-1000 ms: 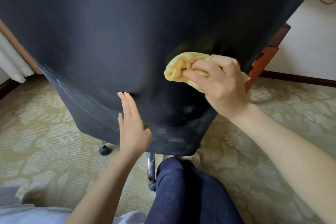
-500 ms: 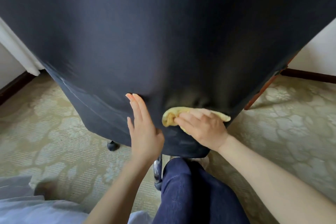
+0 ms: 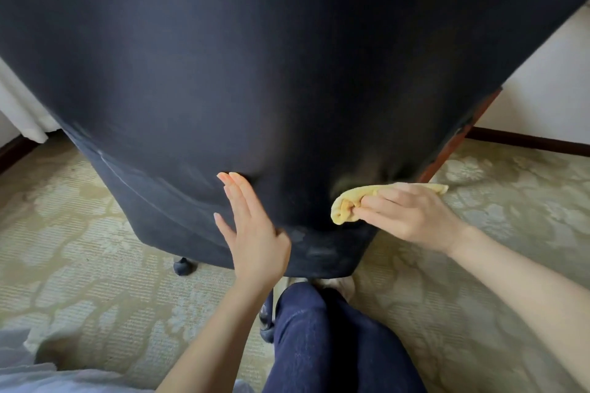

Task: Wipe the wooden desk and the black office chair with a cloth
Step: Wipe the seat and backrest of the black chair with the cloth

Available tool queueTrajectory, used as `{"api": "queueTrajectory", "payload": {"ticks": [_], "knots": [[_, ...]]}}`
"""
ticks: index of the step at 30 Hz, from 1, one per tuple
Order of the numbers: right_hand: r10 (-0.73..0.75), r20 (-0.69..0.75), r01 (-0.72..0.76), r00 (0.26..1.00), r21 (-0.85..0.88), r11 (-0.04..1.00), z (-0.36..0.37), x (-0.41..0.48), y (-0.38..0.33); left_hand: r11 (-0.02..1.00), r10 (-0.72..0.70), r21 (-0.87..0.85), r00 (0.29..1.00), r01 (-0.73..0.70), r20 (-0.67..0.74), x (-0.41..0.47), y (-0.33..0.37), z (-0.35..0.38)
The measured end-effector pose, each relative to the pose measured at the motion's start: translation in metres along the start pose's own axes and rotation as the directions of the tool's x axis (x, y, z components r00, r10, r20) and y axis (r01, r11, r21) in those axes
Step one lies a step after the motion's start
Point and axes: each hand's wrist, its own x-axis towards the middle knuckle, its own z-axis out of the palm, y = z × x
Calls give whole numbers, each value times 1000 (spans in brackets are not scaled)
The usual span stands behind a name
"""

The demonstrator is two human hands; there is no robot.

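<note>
The black office chair (image 3: 255, 73) fills the upper part of the view, its broad backrest facing me. My left hand (image 3: 252, 230) lies flat against the lower back of the chair with straight fingers. My right hand (image 3: 412, 214) grips a bunched yellow cloth (image 3: 348, 204) and holds it against the chair's lower right edge. A reddish wooden leg of the desk (image 3: 453, 150) shows just behind the chair on the right; the desk top is hidden.
Patterned beige carpet (image 3: 95, 265) covers the floor. A chair caster (image 3: 183, 266) and a chrome base leg (image 3: 266, 313) sit under the chair. My knee in dark jeans (image 3: 319, 344) is close below. White wall and dark baseboard (image 3: 526, 140) stand at the right.
My right hand has wiped the cloth down the backrest, then out to its lower right edge. My left hand has stayed flat on the chair.
</note>
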Motion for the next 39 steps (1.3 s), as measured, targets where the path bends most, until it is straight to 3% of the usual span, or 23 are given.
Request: {"api": "queueTrajectory", "payload": {"ticks": [7,13,23,28,34,39], "knots": [[-61,-231,5,971,-235,972,-50,61,37,997,-80,0,996,80,-48,4,9,1],[-44,-323,-42,945,-254,966,-39,73,25,995,-83,52,993,88,-80,10,-2,-6],[108,-265,-122,958,-36,992,18,33,-42,992,-100,63,990,107,-98,28,-21,-20],[164,-112,-153,980,102,983,39,8,-81,995,-78,65,995,82,-63,30,-30,-34],[-63,102,41,993,202,979,34,-4,-82,995,-48,93,999,48,4,35,-41,-50],[-110,16,107,994,132,985,0,13,-46,996,-46,75,997,42,61,37,-44,-57]]}}
